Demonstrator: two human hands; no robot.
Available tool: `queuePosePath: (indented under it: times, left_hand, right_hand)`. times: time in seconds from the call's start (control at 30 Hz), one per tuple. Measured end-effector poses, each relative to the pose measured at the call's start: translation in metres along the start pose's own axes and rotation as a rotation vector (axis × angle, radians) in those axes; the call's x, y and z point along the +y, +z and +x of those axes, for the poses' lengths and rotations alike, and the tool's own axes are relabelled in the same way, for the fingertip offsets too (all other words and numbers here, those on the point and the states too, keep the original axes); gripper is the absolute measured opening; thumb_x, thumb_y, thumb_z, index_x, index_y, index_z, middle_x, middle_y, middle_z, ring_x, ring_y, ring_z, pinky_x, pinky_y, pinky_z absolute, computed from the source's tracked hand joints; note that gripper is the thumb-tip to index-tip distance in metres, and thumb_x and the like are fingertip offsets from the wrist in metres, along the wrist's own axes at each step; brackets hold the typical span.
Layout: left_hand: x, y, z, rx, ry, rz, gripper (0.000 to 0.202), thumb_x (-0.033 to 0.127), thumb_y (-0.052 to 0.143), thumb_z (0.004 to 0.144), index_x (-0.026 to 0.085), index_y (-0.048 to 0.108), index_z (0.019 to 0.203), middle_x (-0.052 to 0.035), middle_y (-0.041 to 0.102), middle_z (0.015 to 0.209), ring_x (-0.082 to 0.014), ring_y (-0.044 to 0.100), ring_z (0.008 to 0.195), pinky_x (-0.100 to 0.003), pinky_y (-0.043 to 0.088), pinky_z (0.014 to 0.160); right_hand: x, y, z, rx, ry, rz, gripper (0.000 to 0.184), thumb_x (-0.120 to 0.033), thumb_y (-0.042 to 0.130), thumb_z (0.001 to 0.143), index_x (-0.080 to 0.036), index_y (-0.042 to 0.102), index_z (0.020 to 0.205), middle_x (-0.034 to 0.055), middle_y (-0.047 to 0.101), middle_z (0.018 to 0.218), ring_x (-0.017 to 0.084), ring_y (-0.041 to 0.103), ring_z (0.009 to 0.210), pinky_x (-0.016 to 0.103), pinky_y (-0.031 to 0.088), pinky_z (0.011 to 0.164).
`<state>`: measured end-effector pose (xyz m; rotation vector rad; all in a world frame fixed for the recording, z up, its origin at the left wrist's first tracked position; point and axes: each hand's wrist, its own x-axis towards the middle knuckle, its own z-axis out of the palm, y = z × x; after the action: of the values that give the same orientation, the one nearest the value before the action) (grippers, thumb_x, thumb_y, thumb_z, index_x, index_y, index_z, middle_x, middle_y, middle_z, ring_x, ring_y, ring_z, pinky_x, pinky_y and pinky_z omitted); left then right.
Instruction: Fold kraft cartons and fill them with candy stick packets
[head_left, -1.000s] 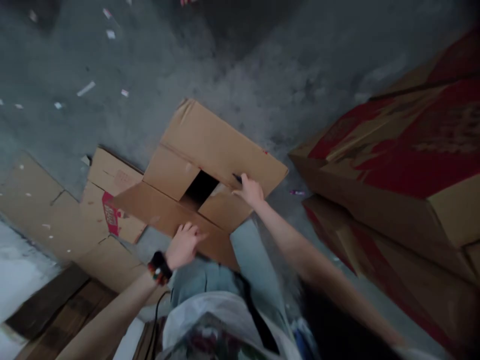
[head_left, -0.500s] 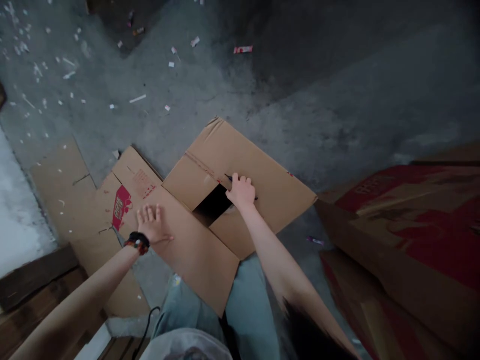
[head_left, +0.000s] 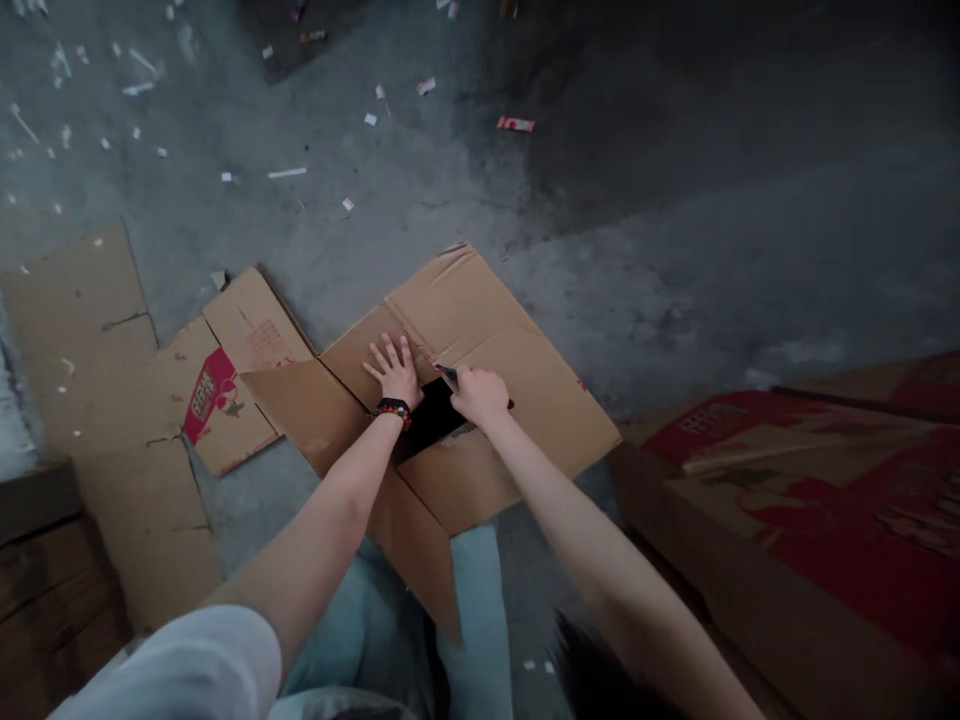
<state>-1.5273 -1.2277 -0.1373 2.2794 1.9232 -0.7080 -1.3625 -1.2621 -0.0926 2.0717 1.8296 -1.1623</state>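
Grey floor (head_left: 420, 190) stretched right across, mottled, palest through the middle, then sank into a broad dark patch (head_left: 712, 110) at upper right! Pale scraps (head_left: 287, 173) peppered the upper left, a red wrapper (head_left: 516, 124) lay by the dark edge, flattened cardboard (head_left: 75, 340) covered ground at left, something dark brown (head_left: 56, 585) filled the lower-left corner, and over on the right, red-printed cartons (head_left: 840, 530) stood in murky light!

Have a carton (head_left: 525, 370) smack mid-frame, with left hand (head_left: 397, 381) on its upper-left flap (head_left: 352, 352) and right hand (head_left: 481, 396), tool (head_left: 447, 372) in grip, at the opening's (head_left: 429, 420) right edge. Have flattened cardboard (head_left: 112, 365) over at left, boxes (head_left: 750, 540) lower right, paper scraps (head_left: 287, 173) on the floor (head_left: 420, 190) upper left.
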Motion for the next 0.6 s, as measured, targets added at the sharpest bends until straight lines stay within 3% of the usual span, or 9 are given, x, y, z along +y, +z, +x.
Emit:
queuePosePath:
  times: [0.23,0.33,0.5,0.6]
  left_hand:
    - [0.009,0.006,0.006,-0.049,0.002,-0.109,0.105,0.018,0.065,0.07,0.011,0.004,0.155,-0.0249,-0.008,0.16,-0.051,-0.009,0.143,-0.078,0.0,0.104]
    - [0.001,0.01,0.01,-0.085,0.014,-0.146,0.106,0.013,0.065,0.068,0.013,0.005,0.156,-0.023,-0.006,0.161,-0.051,-0.009,0.143,-0.078,-0.002,0.104]
    - [-0.019,0.01,0.02,-0.21,0.047,-0.179,0.1,0.005,0.059,0.071,0.022,0.011,0.156,-0.0145,-0.005,0.163,-0.0463,-0.01,0.145,-0.076,-0.005,0.105]
    - [-0.002,-0.009,0.003,-0.219,0.04,-0.279,0.111,0.011,0.068,0.064,0.017,0.007,0.156,-0.0166,-0.011,0.162,-0.0468,-0.017,0.144,-0.074,-0.003,0.108]
  right_hand:
    - [-0.002,-0.013,0.004,-0.097,-0.024,-0.071,0.031,-0.028,0.055,0.078,-0.013,0.069,0.102,0.0174,0.071,0.095,0.03,0.068,0.088,0.034,0.05,0.073]
    - [0.0,-0.018,-0.004,-0.086,-0.013,-0.045,0.033,-0.029,0.06,0.074,-0.014,0.068,0.103,0.0142,0.071,0.091,0.028,0.067,0.085,0.032,0.048,0.071]
    - [0.036,-0.046,-0.043,-0.019,0.0,0.295,0.024,-0.027,0.062,0.066,-0.016,0.06,0.087,0.0023,0.06,0.073,0.018,0.056,0.067,0.027,0.04,0.06]
    - [0.051,-0.062,-0.055,0.001,0.003,0.513,0.027,-0.026,0.065,0.058,-0.019,0.049,0.079,-0.0031,0.049,0.068,0.012,0.045,0.061,0.025,0.035,0.055]
